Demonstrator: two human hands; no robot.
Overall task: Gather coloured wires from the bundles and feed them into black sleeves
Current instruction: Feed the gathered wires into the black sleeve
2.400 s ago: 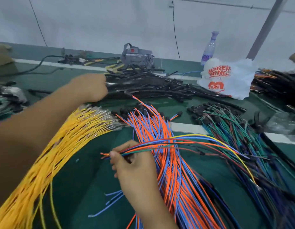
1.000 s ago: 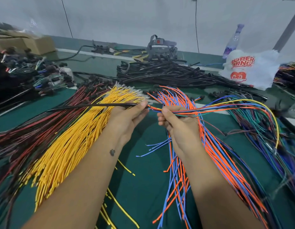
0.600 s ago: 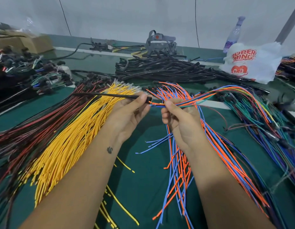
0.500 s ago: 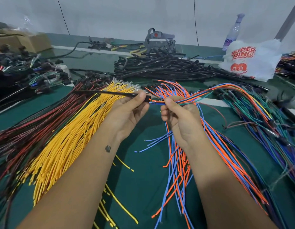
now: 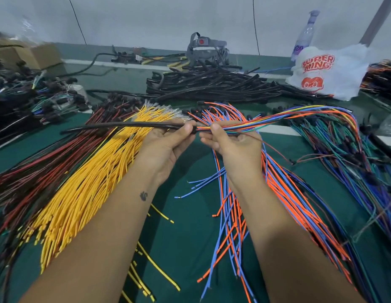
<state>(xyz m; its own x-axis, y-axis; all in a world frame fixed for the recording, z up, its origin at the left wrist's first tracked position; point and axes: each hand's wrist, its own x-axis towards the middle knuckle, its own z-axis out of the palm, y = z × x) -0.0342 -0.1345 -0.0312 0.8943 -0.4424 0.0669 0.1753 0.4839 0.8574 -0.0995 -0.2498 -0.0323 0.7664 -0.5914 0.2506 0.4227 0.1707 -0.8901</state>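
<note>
Compared with half a second ago, the gap between the two hands is narrowing: the gathered bunch of mixed-colour wires is now meeting the mouth of the thin black flexible sleeve, where earlier a short stretch of bare wire was showing. Judgement: insertion is beginning; none of the bunch is visibly inside yet.

The left hand is pinching the sleeve's near end, thumb on top, palm turned inward, forearm rising from the lower left. The right hand is gripping the wire bunch just beside the sleeve mouth, thumb pressing down, fingers curled beneath.

Under the left forearm the loose yellow wire bundle is lying; under the right, the orange and blue wire bundle. Beyond both hands the pile of spare black sleeves is waiting.
</note>
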